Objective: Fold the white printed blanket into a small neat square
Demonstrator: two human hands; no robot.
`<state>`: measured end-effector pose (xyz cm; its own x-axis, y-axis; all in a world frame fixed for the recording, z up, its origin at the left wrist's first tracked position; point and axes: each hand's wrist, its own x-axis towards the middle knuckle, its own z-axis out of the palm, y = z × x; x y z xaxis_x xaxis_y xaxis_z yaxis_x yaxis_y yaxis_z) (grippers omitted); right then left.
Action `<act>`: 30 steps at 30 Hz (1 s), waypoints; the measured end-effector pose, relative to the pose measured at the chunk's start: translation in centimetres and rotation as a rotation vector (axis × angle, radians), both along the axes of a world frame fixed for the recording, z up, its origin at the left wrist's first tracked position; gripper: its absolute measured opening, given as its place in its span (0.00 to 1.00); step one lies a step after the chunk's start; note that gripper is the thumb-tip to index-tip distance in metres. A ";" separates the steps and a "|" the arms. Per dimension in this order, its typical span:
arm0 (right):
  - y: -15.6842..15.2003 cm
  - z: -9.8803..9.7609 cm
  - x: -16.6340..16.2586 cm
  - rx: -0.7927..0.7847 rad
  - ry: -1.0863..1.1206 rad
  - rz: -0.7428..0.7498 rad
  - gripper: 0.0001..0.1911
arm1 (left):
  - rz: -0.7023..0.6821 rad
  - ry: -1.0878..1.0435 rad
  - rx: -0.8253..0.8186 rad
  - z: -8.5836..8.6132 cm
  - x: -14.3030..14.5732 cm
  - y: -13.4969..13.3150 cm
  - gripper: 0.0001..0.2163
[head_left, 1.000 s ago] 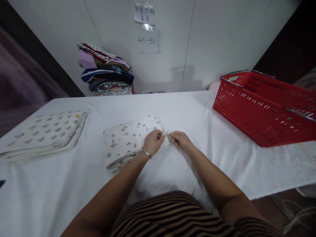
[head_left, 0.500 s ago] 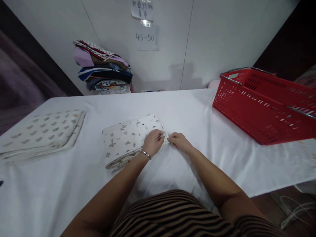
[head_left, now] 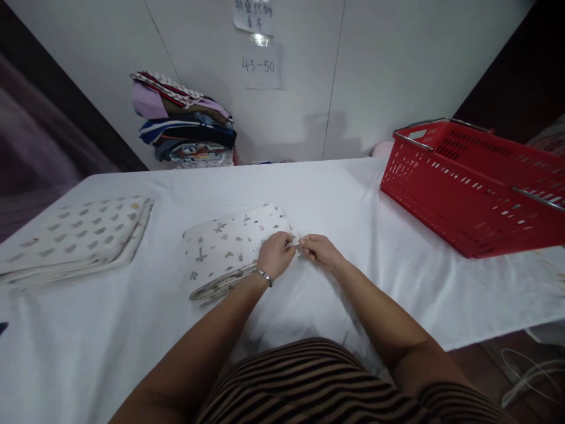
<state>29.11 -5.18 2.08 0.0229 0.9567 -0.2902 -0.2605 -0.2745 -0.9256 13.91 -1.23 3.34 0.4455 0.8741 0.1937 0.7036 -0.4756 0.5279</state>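
A folded white cloth [head_left: 225, 238] with small printed motifs lies on the table in front of me, its layered folds facing me. My left hand [head_left: 276, 253], with a bracelet at the wrist, is closed on the cloth's right corner, thumb and fingers pinching its layers. Just right of it, my right hand [head_left: 318, 248] pinches the tip of that same corner between thumb and fingers. The fingertips of both hands nearly meet, and the bit of fabric between them is small and partly hidden.
Another folded white cloth [head_left: 83, 235] with leaf-like prints lies at the left. A red plastic basket [head_left: 441, 203] with metal handles stands on the right of the white-covered table [head_left: 344, 194]. Behind the table rises a stack of folded fabrics [head_left: 189, 129] against the wall.
My right hand has shifted slightly up and left with its fingers more curled, and the pinched corner is more bunched. My left hand has barely moved.
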 end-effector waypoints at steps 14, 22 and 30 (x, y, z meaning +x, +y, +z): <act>-0.9 -1.1 0.4 -0.022 -0.435 0.132 0.16 | 0.072 -0.149 -0.075 1.1 -0.5 0.9 0.03; -0.4 -1.6 0.1 -0.016 -0.328 0.018 0.14 | 0.027 -0.114 -0.037 0.9 -0.6 1.0 0.03; -0.2 -0.5 -0.2 -0.112 0.112 -0.006 0.14 | -0.060 0.021 0.054 0.2 0.2 0.1 0.02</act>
